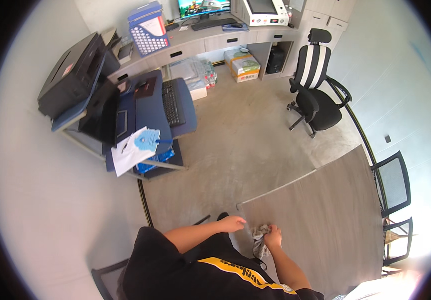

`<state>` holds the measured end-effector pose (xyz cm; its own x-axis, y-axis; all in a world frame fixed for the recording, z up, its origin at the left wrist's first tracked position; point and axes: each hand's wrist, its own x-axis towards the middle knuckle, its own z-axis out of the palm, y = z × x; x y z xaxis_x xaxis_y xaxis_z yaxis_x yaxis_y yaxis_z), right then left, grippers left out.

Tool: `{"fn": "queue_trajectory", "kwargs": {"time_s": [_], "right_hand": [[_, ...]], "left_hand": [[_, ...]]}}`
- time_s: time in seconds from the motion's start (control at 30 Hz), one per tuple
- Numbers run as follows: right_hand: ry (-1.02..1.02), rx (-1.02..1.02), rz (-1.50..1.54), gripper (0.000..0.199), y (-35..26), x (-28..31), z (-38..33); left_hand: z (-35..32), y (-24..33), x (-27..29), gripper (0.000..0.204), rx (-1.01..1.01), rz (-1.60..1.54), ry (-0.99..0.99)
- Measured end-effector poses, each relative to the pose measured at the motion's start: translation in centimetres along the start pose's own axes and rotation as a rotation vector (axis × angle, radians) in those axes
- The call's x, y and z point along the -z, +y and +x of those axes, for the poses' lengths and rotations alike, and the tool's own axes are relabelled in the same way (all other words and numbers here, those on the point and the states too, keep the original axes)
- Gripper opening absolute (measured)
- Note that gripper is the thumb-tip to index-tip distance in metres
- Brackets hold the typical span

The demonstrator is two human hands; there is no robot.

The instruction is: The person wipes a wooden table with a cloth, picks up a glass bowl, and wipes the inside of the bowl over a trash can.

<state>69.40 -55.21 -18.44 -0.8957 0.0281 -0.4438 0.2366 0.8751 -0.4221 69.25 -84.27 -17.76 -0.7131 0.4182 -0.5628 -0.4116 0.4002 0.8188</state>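
A crumpled grey patterned cloth (259,240) hangs at the near left edge of the wood-grain table (315,215). My right hand (274,237) is closed around the upper part of this cloth, and the lower folds droop toward my lap. To the left, my left hand (232,224) is held just off the table's corner. It appears empty, with its fingers loosely bent and a fingertip pointing at the table edge. A narrow gap separates it from the cloth.
Black mesh chairs (394,185) line the table's right side. A black-and-white office chair (315,85) stands beyond it. On the left are a blue computer desk (150,112) and a black printer (73,72). A long counter (190,47) runs along the back, with a cardboard box (243,65) underneath.
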Motion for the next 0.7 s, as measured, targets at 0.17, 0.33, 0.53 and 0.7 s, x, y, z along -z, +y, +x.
{"fn": "queue_trajectory", "kwargs": {"time_s": [0.17, 0.33, 0.53, 0.7], "right_hand": [[-0.154, -0.032, -0.061, 0.038, -0.4, 0.7, 3.1], [-0.210, -0.012, -0.022, 0.035, -0.5, -0.6, 3.5], [-0.126, -0.018, 0.082, 0.034, 0.0, -0.6, 3.4], [-0.046, -0.004, 0.104, 0.034, 0.0, -0.4, 2.4]], "left_hand": [[2.0, -2.0, 4.7, 0.046, 0.100, -0.060, 0.082], [1.0, -5.0, 6.7, 0.046, 0.137, -0.136, 0.110], [-5.1, -4.6, 11.1, 0.041, 0.277, 0.136, 0.300], [-7.8, -10.1, 14.8, 0.034, 0.404, 0.379, 0.320]]}}
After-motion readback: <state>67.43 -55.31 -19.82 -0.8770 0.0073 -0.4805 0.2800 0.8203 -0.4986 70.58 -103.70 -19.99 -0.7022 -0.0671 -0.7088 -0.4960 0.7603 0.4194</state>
